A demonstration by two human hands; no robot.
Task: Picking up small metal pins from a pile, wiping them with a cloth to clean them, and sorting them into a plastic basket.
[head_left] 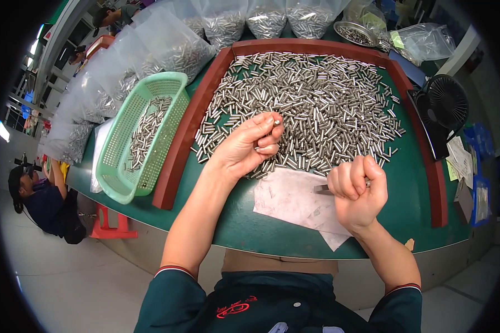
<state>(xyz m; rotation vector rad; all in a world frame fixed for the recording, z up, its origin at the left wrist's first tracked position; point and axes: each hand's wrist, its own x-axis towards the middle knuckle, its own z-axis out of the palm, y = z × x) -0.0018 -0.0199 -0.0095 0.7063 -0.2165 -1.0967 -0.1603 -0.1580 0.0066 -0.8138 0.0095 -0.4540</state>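
Note:
A broad layer of small shiny metal pins (311, 105) covers the green tabletop inside a dark red frame (174, 155). Over its near edge, my left hand (244, 144) is closed, with a metal pin (276, 122) pinched between thumb and forefinger. Something metallic also shows among its curled lower fingers. To the right, my right hand (358, 191) makes a fist around a flat grey metal tool (321, 189); its blunt end sticks out on the left, and the grip hides its kind. Beneath that tool lies a smudged pale pink cloth (289, 201).
Left of the frame stands a green mesh basket (116, 186) with some pins inside. Clear plastic bags (223, 22) of pins line the far and left sides. A round metal dish (358, 34) sits at the back right, a black fan (441, 102) at the right. Another person (47, 202) works at far left.

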